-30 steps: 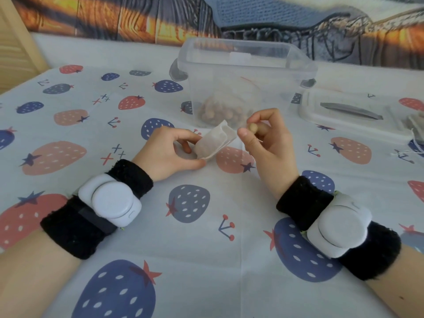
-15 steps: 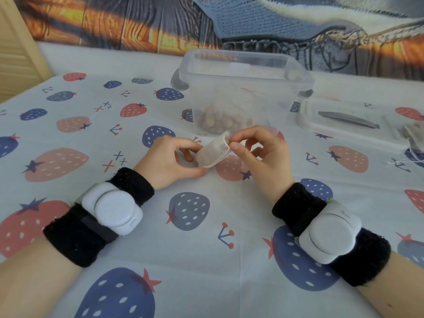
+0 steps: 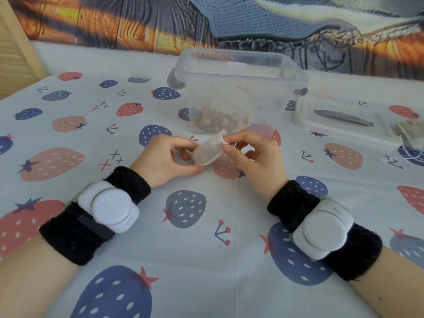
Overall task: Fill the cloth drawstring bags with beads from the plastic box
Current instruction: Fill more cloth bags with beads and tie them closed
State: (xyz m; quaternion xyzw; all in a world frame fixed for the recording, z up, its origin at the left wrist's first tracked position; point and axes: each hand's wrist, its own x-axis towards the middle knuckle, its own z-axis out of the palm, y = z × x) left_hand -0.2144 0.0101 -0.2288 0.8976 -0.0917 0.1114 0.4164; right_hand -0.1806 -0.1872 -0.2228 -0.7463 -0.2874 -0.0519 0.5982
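No readable text, labels or numbers anywhere (tablecloth (image 3: 206,260) shows only strawberry prints).

1. A pale tablecloth (image 3: 206,260) printed with red and blue strawberries covers the table.
2. A clear lid (image 3: 339,120) with a grey handle lies flat, far right.
3. A wall hanging (image 3: 137,21) in orange and blue hangs behind.

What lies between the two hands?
In the head view, the small white cloth drawstring bag spans the gap, held by the left hand and the right hand.
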